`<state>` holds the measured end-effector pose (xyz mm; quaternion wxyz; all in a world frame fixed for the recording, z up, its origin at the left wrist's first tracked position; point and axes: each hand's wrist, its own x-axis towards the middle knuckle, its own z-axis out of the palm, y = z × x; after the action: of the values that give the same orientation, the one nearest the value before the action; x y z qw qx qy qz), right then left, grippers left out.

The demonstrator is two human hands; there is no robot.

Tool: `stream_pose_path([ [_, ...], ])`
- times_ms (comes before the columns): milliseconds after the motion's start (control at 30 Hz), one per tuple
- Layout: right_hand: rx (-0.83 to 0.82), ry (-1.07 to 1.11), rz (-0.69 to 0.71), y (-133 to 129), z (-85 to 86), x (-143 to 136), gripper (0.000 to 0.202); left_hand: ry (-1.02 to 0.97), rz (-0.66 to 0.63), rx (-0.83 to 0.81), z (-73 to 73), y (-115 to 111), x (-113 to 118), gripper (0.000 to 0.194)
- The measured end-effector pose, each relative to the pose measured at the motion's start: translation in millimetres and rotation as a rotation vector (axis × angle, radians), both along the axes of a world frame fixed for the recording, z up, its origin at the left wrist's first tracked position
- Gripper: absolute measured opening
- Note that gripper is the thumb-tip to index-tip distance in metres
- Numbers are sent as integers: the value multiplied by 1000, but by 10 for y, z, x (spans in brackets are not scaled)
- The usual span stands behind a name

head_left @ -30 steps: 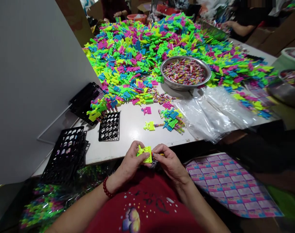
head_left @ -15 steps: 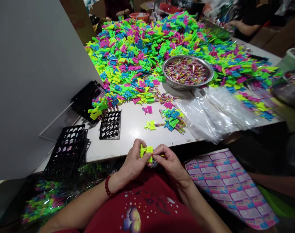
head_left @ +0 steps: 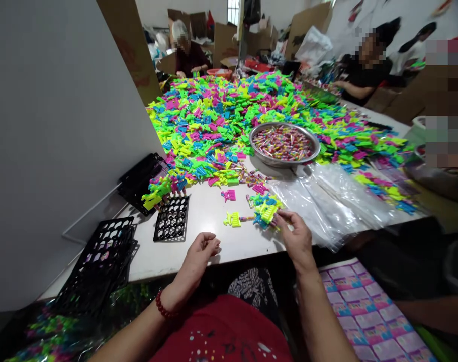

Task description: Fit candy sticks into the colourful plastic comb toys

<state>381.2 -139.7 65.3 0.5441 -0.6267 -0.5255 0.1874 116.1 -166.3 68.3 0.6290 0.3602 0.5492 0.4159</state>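
Observation:
My right hand [head_left: 294,236] pinches a yellow plastic toy piece [head_left: 268,211] by its lower end, on or just over a small bunch of similar pieces with patterned sticks [head_left: 259,221]. My left hand [head_left: 202,251] is at the table's front edge, fingers loosely curled and holding nothing. Between the hands lies a yellow piece [head_left: 232,219], its stick pointing at the bunch. A pink piece [head_left: 229,195] lies behind it. Left of these, a black perforated rack [head_left: 171,218] has several coloured pieces [head_left: 163,190] standing along its far side.
A large heap of coloured plastic pieces [head_left: 221,110] covers the table's back. A metal bowl [head_left: 284,162] holds many small patterned sticks. Clear plastic bags [head_left: 334,201] lie at the right. More black racks [head_left: 96,256] stack at the left beside a grey panel [head_left: 70,125]. Other people sit beyond.
My hands have parted. The right one has carried the yellow piece forward and right to the small bunch; the left one has let go. The view has tilted up.

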Motion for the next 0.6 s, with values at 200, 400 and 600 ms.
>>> stream_pose_path([
  [200, 167, -570, 107, 449, -134, -216, 25, 260, -56, 227, -144, 411, 83, 24],
  [400, -165, -849, 138, 914, -204, -616, 16, 513, 34, 406, -134, 1214, 453, 10],
  [600, -190, -824, 66, 1208, -253, -617, 17, 596, 145, 414, -183, 1681, 714, 23],
])
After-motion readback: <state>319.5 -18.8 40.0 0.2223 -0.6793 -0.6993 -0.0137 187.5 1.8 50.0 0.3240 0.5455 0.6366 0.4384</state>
